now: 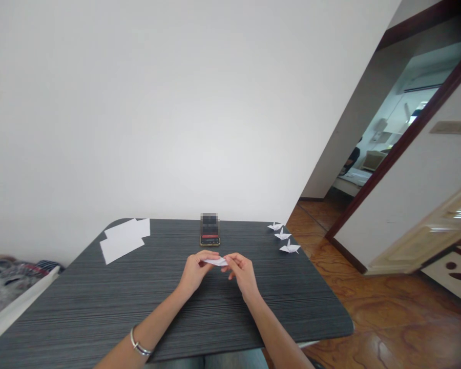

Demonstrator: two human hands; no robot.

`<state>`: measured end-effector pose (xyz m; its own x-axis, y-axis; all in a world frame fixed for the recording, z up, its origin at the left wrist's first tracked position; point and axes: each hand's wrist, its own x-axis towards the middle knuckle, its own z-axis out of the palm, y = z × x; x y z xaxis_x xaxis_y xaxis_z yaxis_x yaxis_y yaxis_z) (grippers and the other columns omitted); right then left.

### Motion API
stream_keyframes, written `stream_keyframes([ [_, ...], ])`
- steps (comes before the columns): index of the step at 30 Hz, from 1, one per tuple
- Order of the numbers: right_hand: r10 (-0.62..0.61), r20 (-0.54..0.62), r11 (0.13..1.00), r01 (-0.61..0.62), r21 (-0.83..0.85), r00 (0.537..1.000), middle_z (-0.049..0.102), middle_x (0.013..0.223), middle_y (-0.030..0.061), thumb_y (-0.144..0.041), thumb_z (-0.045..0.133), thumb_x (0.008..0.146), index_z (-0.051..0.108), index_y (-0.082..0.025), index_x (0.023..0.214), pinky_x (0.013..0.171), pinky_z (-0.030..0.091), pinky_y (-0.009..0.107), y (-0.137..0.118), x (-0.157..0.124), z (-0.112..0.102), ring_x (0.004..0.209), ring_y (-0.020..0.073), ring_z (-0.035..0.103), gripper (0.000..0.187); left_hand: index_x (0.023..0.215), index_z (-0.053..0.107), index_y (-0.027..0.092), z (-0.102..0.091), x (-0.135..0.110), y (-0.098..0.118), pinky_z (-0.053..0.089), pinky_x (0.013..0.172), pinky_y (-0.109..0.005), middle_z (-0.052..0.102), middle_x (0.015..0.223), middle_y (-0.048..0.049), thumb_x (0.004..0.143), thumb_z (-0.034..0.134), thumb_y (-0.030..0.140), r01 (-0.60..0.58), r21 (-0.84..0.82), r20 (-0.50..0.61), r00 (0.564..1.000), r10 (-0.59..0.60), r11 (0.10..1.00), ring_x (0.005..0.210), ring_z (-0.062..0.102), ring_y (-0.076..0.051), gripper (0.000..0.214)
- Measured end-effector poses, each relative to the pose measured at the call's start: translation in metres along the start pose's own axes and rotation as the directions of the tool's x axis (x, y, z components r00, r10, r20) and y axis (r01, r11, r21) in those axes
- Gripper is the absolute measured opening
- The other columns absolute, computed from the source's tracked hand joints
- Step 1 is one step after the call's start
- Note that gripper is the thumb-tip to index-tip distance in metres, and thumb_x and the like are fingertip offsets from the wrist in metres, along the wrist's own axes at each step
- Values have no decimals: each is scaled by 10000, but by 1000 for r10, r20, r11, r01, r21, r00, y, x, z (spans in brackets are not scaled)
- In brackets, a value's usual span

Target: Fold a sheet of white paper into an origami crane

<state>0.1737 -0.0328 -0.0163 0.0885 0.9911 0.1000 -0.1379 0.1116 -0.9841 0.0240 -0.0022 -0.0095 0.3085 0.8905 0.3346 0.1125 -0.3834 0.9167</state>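
Observation:
My left hand [195,271] and my right hand [243,270] meet above the middle of the dark striped table [100,307]. Between them they pinch a small folded piece of white paper [216,262], each hand with its fingers closed on one end. The paper is flat and narrow, held just above the tabletop. A silver bracelet [139,346] sits on my left wrist.
A phone [209,231] stands propped at the table's far edge, just beyond my hands. Loose white sheets [125,239] lie at the far left. Three folded paper cranes [284,237] line the far right edge. An open doorway [384,148] is at right, above a wooden floor.

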Motion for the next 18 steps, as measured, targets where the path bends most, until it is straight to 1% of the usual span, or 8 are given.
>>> stream_keyframes([
  [2, -17, -20, 1000, 17, 3, 1000, 642, 618, 30, -310, 599, 685, 612, -134, 736, 364, 374, 156, 1, 1, -1, 551, 135, 587, 184, 814, 676, 165, 2, 0, -1, 433, 766, -307, 637, 948, -79, 679, 533, 139, -16, -26, 8, 1000, 16, 1000, 874, 572, -199, 198],
  [5, -52, -79, 999, 53, 6, 996, 640, 630, 28, -297, 591, 690, 612, -138, 758, 363, 387, 170, 1, 2, -3, 547, 138, 580, 174, 907, 638, 163, 3, 0, -1, 451, 652, -266, 615, 979, -71, 655, 446, 62, 23, -117, -7, 1000, -24, 993, 832, 567, -183, 333],
  [7, -77, -116, 997, 77, 2, 990, 639, 652, 32, -295, 580, 700, 608, -139, 766, 361, 389, 172, 1, 3, -4, 555, 139, 579, 172, 937, 614, 153, 2, 1, -1, 447, 596, -242, 609, 969, -70, 649, 418, 58, 68, -203, -29, 997, -76, 977, 791, 561, -171, 362],
  [10, -97, -150, 995, 96, -11, 984, 632, 662, 36, -293, 572, 708, 602, -137, 777, 358, 385, 171, 1, 4, -5, 560, 138, 575, 174, 967, 589, 142, -2, 1, 3, 446, 591, -232, 600, 976, -79, 697, 435, 129, 105, -308, -63, 990, -130, 946, 811, 546, -174, 311],
  [12, -106, -156, 994, 104, -21, 982, 624, 652, 34, -293, 567, 711, 599, -135, 778, 358, 384, 171, 1, 4, -5, 549, 133, 565, 175, 969, 585, 138, -3, 2, 5, 448, 580, -232, 603, 963, -84, 706, 475, 189, 135, -353, -64, 984, -168, 926, 805, 546, -178, 289],
  [14, -115, -152, 993, 112, -31, 982, 614, 633, 30, -294, 563, 714, 599, -134, 774, 361, 384, 173, 1, 4, -6, 536, 126, 552, 174, 929, 598, 129, -2, 2, 7, 447, 563, -229, 612, 913, -81, 684, 521, 211, 166, -372, -45, 980, -196, 913, 767, 549, -174, 269],
  [18, -112, -144, 994, 108, -35, 983, 594, 593, 14, -294, 568, 708, 602, -137, 770, 373, 384, 178, 2, 5, -6, 498, 108, 517, 172, 869, 600, 114, 1, 2, 10, 437, 543, -213, 611, 827, -62, 674, 556, 204, 186, -369, 1, 980, -200, 910, 685, 544, -140, 219],
])
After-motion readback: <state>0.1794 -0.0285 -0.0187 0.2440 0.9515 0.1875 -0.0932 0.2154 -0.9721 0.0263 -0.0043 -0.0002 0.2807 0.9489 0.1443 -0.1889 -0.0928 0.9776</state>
